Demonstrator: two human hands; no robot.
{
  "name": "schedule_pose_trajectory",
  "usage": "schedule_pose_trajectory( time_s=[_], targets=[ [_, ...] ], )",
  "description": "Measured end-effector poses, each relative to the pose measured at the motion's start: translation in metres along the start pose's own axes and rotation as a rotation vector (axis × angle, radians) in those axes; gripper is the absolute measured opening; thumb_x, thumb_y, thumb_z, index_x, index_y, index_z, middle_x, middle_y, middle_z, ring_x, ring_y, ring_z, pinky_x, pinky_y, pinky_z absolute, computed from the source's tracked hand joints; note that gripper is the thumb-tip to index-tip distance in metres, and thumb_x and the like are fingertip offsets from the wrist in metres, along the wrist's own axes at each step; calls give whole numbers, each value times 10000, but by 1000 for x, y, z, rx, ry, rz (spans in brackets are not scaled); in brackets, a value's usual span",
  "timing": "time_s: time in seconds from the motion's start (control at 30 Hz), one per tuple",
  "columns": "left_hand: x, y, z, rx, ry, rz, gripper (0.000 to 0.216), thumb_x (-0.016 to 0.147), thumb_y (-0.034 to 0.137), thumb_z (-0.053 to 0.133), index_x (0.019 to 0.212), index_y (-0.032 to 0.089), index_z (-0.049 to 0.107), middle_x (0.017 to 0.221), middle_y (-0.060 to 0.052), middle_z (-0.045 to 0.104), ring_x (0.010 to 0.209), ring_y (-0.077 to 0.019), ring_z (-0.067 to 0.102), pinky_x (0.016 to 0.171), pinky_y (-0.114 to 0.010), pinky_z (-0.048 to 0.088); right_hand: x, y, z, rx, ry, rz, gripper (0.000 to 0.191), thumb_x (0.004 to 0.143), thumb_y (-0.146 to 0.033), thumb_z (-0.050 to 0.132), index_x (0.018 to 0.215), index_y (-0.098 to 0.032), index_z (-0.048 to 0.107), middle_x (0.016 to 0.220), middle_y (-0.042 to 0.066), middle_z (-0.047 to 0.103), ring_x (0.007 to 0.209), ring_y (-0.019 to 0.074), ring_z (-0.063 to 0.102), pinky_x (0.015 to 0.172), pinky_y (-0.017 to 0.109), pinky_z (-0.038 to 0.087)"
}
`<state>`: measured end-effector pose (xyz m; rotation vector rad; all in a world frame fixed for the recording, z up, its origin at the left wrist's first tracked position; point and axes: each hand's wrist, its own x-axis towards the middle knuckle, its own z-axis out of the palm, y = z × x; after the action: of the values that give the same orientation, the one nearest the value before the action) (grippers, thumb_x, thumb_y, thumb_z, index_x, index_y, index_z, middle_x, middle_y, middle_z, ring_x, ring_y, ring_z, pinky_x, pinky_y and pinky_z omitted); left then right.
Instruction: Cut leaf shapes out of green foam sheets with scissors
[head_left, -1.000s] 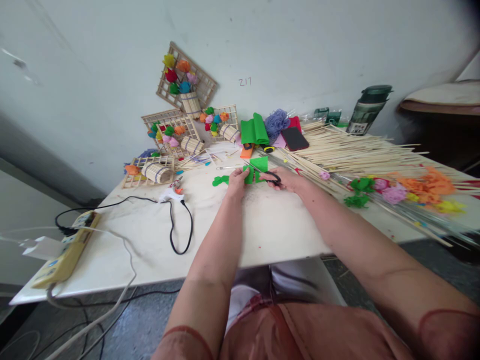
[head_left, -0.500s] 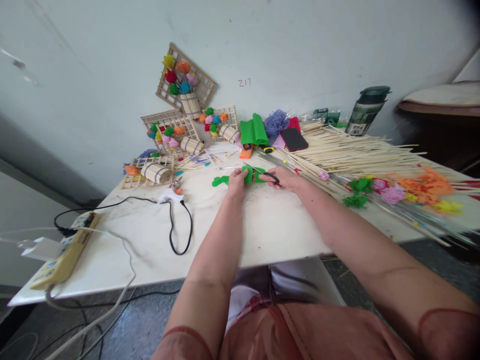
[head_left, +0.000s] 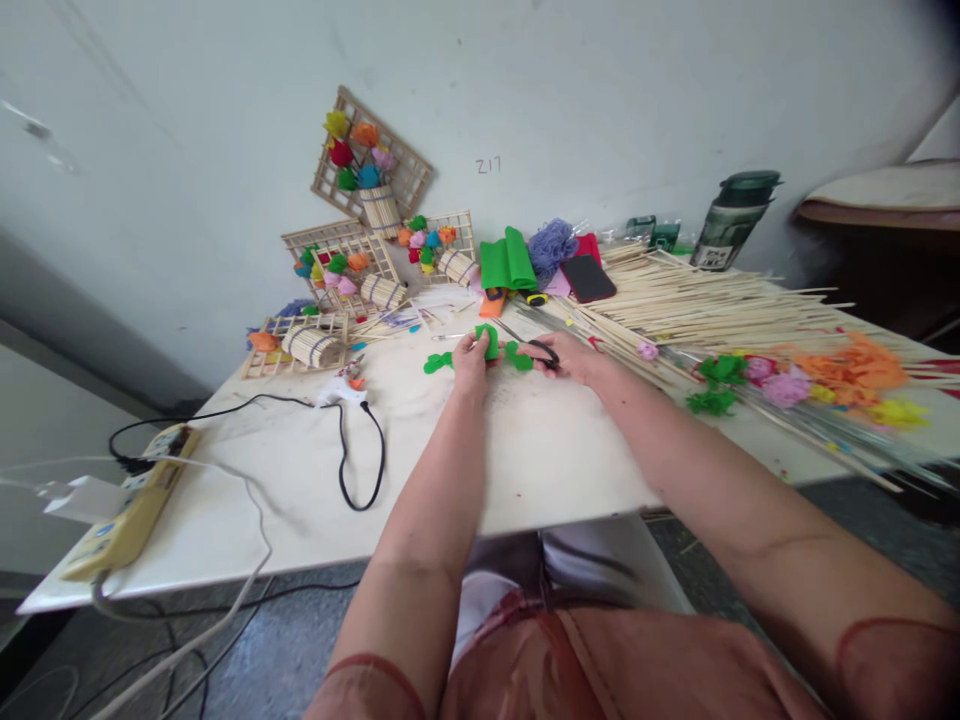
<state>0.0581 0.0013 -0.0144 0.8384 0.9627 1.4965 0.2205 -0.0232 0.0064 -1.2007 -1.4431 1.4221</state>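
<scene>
Pale wall (head_left: 615, 100) fills the upper part of the frame, and below it a white worktop (head_left: 427, 450) spans the middle, crowded along its back edge. Near the centre of the frame, the left hand (head_left: 471, 362) has its thumb and fingers pinched together on a small green paper piece (head_left: 490, 342), which stands up out of the grip. Just to its right, the right hand (head_left: 568, 358) is curled around the black handles of a pair of scissors (head_left: 543, 352), whose blades point toward the upper left (too fine at this size to tell whether they are parted). More green scraps (head_left: 518, 356) show between the hands, and a green strip (head_left: 439, 363) lies just left of the left hand. The step in hand looks like trimming the paper to shape. Any further cut would seem to call for a steady pinch, the edge turned toward the blades and the fingertips kept out of their line. Behind the hands sits a green paper roll (head_left: 509, 260), while a glue gun (head_left: 343, 393) rests left of centre, well apart from the cutting.
</scene>
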Motion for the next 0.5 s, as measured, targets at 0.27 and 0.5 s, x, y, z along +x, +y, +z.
schedule_pose_trajectory(
  time_s=[0.27, 0.5],
  targets=[
    [2, 0, 0, -2, -59, -2, 150, 790, 245, 684, 820, 173, 556, 615, 25, 658, 412, -43, 463, 465, -172, 354, 4, 7, -4, -54, -21, -64, 292, 726, -410, 770, 721, -155, 628, 569, -10, 584, 401, 56, 475, 312, 173, 237],
    [-2, 2, 3, -68, -139, -11, 221, 758, 245, 735, 854, 166, 553, 831, -38, 730, 557, -83, 616, 632, -233, 502, 4, 5, -8, 72, -7, -29, 204, 807, -379, 691, 843, -183, 647, 621, -31, 572, 460, 66, 496, 370, 166, 269]
  ],
)
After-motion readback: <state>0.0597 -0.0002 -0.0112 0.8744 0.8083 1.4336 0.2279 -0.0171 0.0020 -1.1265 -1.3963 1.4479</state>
